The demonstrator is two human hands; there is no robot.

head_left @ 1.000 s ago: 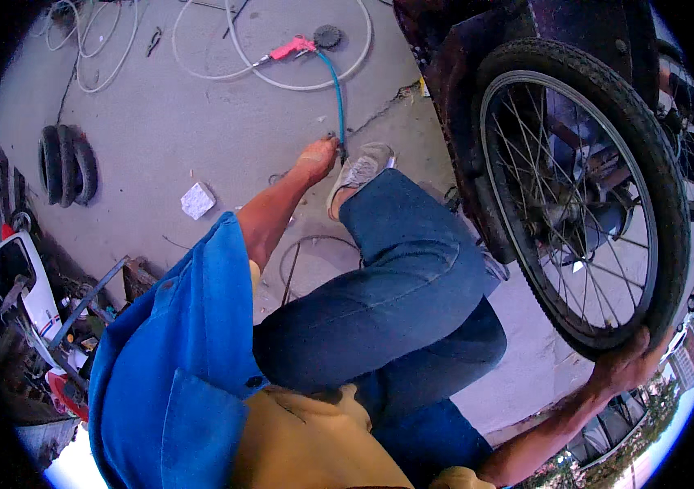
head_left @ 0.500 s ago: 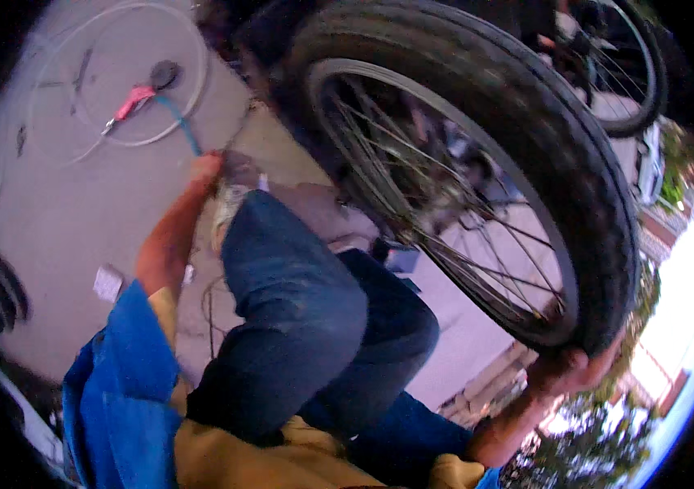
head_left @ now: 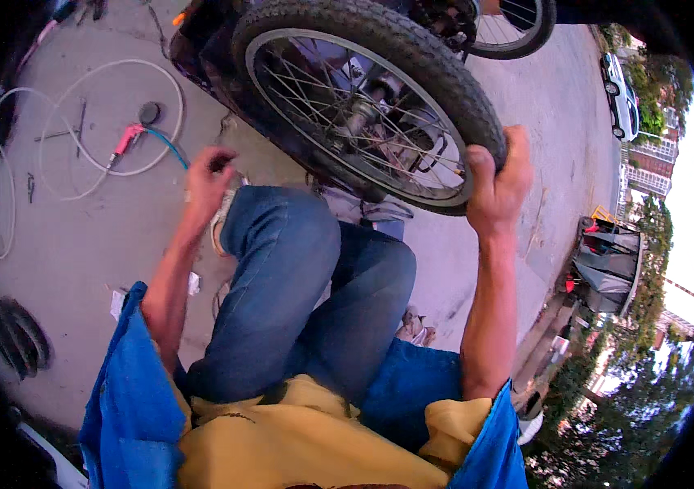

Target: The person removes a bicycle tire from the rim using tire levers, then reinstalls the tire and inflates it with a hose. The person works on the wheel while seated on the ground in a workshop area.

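My right hand (head_left: 498,183) grips the right side of a knobbly black tyre (head_left: 379,41), thumb on its near face and fingers round the tread. The tyre sits on a spoked wheel with a silver rim (head_left: 453,183), tilted in front of my knees. My left hand (head_left: 210,173) is raised off the ground by my left shoe, its fingers curled round a dark gap. Whether it holds anything small is hidden. Beside it ends the visible part of a teal hose (head_left: 169,145), which runs from a pink-handled air inflator (head_left: 129,138) with a round dark gauge (head_left: 150,112).
A clear air hose (head_left: 180,90) lies coiled on the concrete, with a cross-shaped wrench (head_left: 78,130) by it. Folded black rubber (head_left: 17,338) lies at the left. Another wheel (head_left: 518,33) stands beyond the tyre. A white car (head_left: 620,98) and a covered cart (head_left: 608,261) are farther right.
My view has shifted, and the wheel now appears higher and farther left. The left hand has lifted from beside the shoe. The right hand keeps its grip on the tyre.
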